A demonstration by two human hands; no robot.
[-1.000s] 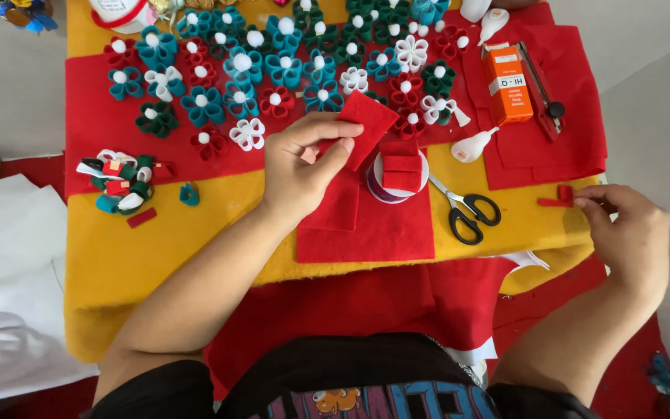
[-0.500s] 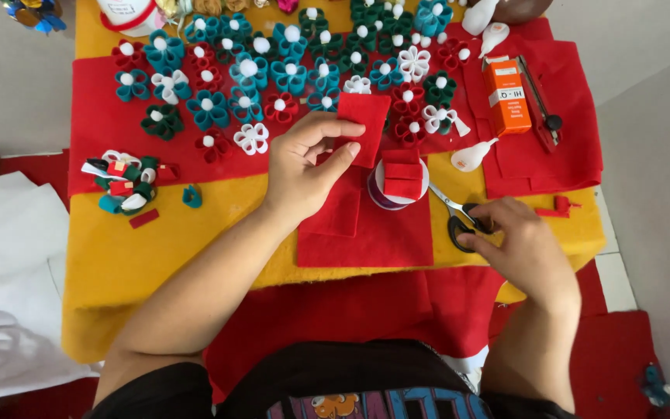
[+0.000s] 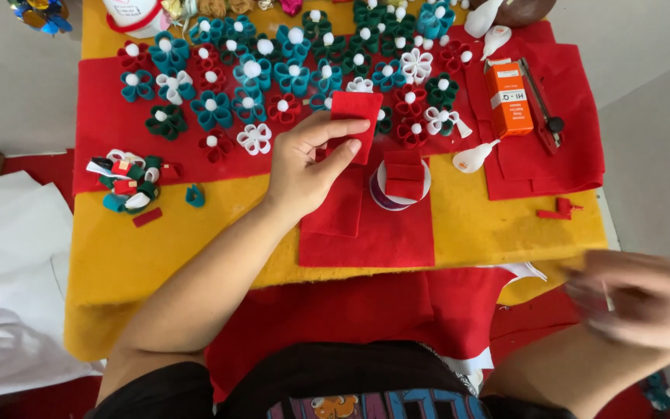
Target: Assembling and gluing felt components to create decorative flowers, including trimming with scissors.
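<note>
My left hand (image 3: 304, 167) grips a rectangular piece of red felt (image 3: 356, 116) between thumb and fingers, lifted over the felt flowers. My right hand (image 3: 637, 299) is a blur off the table's front right corner, fingers closed; the black-handled scissors that lay on the yellow cloth are gone from the table and seem to be in this hand. Below the left hand lies a larger red felt sheet (image 3: 381, 237). A round roll (image 3: 401, 186) topped with small folded red felt pieces stands beside it.
Several felt flowers (image 3: 273, 77) in teal, red, green and white cover the far red cloth. An orange box (image 3: 508, 97), a cutter (image 3: 540, 97) and a white glue bottle (image 3: 474, 157) lie right. A scrap pile (image 3: 127, 182) sits left on the yellow cloth (image 3: 157, 256).
My right hand dropped a red scrap at the right, moved onto the scissors, then pulled back off the front right corner; the scissors left the table. The left hand kept the felt piece raised.
</note>
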